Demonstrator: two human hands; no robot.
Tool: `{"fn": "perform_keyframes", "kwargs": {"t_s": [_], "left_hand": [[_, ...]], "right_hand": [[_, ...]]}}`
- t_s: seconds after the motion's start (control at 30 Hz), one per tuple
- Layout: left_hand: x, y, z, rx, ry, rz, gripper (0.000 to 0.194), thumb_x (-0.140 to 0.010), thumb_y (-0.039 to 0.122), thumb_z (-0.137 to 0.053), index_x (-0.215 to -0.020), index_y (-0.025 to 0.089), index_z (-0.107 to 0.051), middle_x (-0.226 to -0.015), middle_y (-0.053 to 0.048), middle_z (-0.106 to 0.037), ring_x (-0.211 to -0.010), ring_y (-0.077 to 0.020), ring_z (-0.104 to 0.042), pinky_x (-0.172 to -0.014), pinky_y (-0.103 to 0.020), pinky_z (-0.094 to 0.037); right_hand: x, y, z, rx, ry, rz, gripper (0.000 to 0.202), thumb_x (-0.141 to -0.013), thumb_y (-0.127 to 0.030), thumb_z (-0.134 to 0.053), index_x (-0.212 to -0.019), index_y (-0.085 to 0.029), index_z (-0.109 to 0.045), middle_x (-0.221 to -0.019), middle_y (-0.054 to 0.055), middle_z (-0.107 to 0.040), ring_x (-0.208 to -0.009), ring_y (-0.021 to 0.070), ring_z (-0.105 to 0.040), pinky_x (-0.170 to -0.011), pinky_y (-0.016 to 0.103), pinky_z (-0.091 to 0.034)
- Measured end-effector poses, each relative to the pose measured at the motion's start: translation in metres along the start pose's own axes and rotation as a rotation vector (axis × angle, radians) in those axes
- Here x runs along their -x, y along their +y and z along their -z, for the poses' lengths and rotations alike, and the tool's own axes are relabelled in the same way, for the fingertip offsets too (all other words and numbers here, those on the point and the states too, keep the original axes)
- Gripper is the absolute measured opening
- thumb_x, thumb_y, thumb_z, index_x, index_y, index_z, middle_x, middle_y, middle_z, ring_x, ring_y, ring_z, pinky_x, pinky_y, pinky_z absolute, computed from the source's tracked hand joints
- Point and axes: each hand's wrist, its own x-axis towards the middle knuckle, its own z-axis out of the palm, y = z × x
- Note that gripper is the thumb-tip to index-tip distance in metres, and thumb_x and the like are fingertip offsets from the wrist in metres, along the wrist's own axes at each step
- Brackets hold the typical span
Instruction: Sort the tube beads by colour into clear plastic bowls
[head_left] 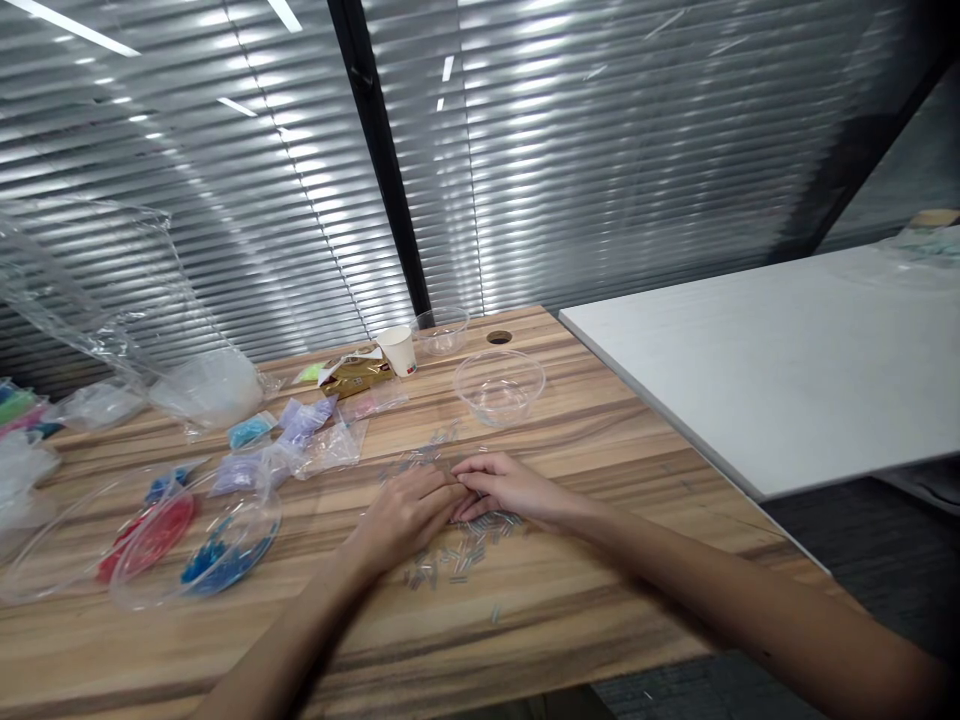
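Observation:
My left hand (421, 508) and my right hand (514, 487) meet over a scatter of short, clear tube pieces (459, 560) on the wooden table. The fingertips of both hands come together, closed and curled inward. Whatever lies between them is hidden. More of the clear pieces are spread behind the hands and in front of them. Just beyond the right hand stands a clear round plastic bowl (501, 390), upright; its contents, if any, are too faint to tell.
On the left, clear bowls hold red pieces (157, 535) and blue pieces (229, 560). Behind them lie small bags with purple (304, 420) and light blue contents (250, 430). A paper cup (397, 350), a gold packet (356, 372) and another clear bowl (442, 332) stand at the back. A white table (787, 370) adjoins right.

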Motion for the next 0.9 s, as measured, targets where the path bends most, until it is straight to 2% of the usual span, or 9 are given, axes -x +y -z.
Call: {"fn": "perform_keyframes", "kwargs": {"t_s": [0.47,0.9], "left_hand": [[-0.0001,-0.0002,-0.0003,0.019,-0.008,-0.002,0.02,-0.086,0.011,-0.047,-0.104,0.014,-0.054,-0.091,-0.005,-0.06,-0.083,-0.012,-0.052,-0.072,-0.024,-0.041],[-0.0009,0.0003,0.0002,-0.016,0.006,-0.013,0.019,-0.087,0.013,-0.045,-0.103,0.014,-0.056,-0.091,-0.006,-0.06,-0.082,-0.0122,-0.053,-0.071,-0.024,-0.042]], "right_hand": [[-0.0009,0.0003,0.0013,0.011,-0.025,0.017,0.021,-0.076,-0.027,-0.057,-0.087,-0.009,-0.059,-0.085,0.007,-0.063,-0.068,0.0092,-0.062,-0.073,0.025,-0.05],[-0.0007,0.0021,0.002,0.002,-0.039,0.032,0.024,-0.074,-0.031,-0.061,-0.086,-0.01,-0.06,-0.082,0.005,-0.063,-0.068,0.0099,-0.062,-0.072,0.025,-0.05]]}}
